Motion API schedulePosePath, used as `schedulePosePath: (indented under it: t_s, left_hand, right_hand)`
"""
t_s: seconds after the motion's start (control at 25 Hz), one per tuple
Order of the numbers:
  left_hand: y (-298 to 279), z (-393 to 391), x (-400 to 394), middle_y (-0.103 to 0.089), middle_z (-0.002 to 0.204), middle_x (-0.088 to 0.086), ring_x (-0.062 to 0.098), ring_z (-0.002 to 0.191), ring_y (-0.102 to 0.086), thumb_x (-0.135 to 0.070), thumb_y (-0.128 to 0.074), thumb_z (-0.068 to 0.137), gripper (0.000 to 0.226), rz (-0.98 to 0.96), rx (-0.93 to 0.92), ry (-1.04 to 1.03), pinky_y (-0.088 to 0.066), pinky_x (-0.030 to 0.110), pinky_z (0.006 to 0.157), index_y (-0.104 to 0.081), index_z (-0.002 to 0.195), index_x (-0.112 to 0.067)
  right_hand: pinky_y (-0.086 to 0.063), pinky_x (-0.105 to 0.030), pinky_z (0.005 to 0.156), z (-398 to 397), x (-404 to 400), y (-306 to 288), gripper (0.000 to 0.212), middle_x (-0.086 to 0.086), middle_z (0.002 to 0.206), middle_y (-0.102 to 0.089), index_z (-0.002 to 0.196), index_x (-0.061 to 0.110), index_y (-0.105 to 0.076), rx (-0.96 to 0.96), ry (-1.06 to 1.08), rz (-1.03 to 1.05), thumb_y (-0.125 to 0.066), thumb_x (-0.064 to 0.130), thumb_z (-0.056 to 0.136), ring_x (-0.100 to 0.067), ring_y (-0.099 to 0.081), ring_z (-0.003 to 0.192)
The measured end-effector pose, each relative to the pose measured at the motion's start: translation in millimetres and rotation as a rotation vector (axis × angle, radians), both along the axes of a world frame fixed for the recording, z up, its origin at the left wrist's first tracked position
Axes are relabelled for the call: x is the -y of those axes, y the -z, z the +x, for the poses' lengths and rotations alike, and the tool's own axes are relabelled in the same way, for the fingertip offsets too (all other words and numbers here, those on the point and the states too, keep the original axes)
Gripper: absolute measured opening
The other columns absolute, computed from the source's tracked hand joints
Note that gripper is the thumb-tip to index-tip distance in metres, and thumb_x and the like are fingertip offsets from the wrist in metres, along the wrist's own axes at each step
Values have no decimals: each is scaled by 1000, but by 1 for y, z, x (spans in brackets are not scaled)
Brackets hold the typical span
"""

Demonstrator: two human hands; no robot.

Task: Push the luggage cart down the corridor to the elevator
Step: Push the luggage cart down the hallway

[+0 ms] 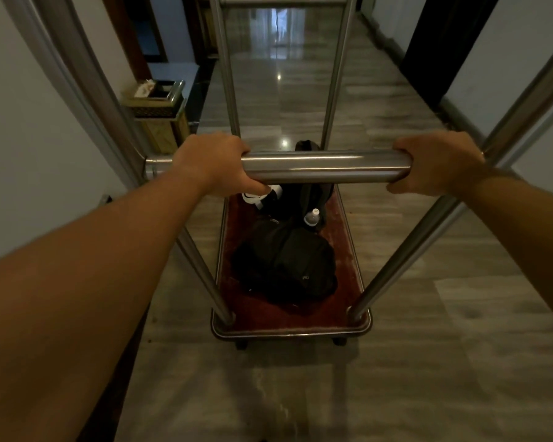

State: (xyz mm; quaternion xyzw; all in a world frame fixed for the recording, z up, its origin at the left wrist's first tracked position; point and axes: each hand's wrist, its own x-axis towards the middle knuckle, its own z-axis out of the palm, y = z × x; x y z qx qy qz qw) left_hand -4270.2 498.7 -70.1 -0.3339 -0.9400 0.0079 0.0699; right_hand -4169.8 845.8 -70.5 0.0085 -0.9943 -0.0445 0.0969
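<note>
The luggage cart [291,328] stands in front of me, a steel frame over a red carpeted deck. Its horizontal steel handle bar [324,167] crosses the middle of the view. My left hand [214,164] is wrapped around the bar's left end, and my right hand [438,165] grips its right end. On the deck lie a black backpack [284,266], a second dark bag [304,193] with a water bottle [312,216], and a black-and-white item [262,196] partly hidden by my left hand.
A gold waste bin [158,113] stands against the left wall just ahead of the cart. White walls close in on both sides, with a dark doorway [441,49] on the right. The glossy grey corridor floor [284,78] runs straight ahead.
</note>
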Motion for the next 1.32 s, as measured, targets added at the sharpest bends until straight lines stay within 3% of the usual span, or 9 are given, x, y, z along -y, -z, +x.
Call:
schedulePosePath:
  t_s: [0.12,0.32,0.52,0.68,0.84,1.0,1.2,1.32]
  left_hand:
    - [1,-62,-20,-40,62,-18,0,53,-34,-94,-41,52,65,17,-5,-21,-30,30,51,-51,80,-37]
    - [2,-152,-52,-39,66,-20,8,59,-42,-93,-42,53,72,7,15,-59,-36,32,57,-57,91,-35]
    - [-2,-239,-99,-44,65,-17,7,58,-42,-94,-42,53,65,15,18,-75,-33,32,55,-51,87,-39]
    - [-5,-301,-128,-44,63,-18,1,55,-39,-93,-43,55,59,26,19,-78,-27,27,48,-49,85,-42]
    - [-7,-369,-151,-43,61,-19,-1,54,-39,-93,-42,56,59,24,36,-84,-26,23,45,-47,82,-41]
    - [-3,-441,-156,-50,62,-15,1,54,-46,-96,-40,56,64,21,28,-87,-30,24,46,-51,84,-39]
    - [-4,-532,-157,-47,63,-17,0,56,-42,-91,-47,57,60,25,15,-49,-25,24,47,-53,82,-37]
    - [-3,-598,-151,-48,62,-16,3,56,-45,-90,-48,57,58,19,18,-24,-30,26,48,-52,78,-36]
  right_hand:
    - [-37,-35,59,-60,-23,0,42,7,63,-51,77,40,-50,-5,18,5,-58,70,49,-24,-52,59]
    - [-34,-36,61,-155,-56,-5,42,11,63,-48,79,41,-48,31,-27,-15,-55,72,51,-19,-46,59]
    - [-34,-33,54,-255,-105,-10,44,9,67,-53,75,39,-52,111,-46,-49,-61,69,45,-20,-49,60]
    - [-35,-26,47,-331,-136,-7,43,13,62,-55,69,36,-51,148,-47,-175,-61,65,38,-11,-51,53]
    - [-37,-26,47,-399,-156,-8,37,10,66,-57,76,33,-56,209,-86,-258,-77,48,50,-9,-53,58]
    - [-33,-24,46,-465,-164,-7,34,13,67,-55,71,36,-49,206,-102,-253,-78,47,56,-5,-50,58]
    - [-28,-22,45,-551,-163,-7,41,18,62,-51,68,40,-47,140,-105,-203,-56,69,41,0,-45,54]
    - [-30,-24,45,-610,-155,-5,45,17,62,-50,74,40,-50,124,-56,-137,-53,70,40,-3,-44,53]
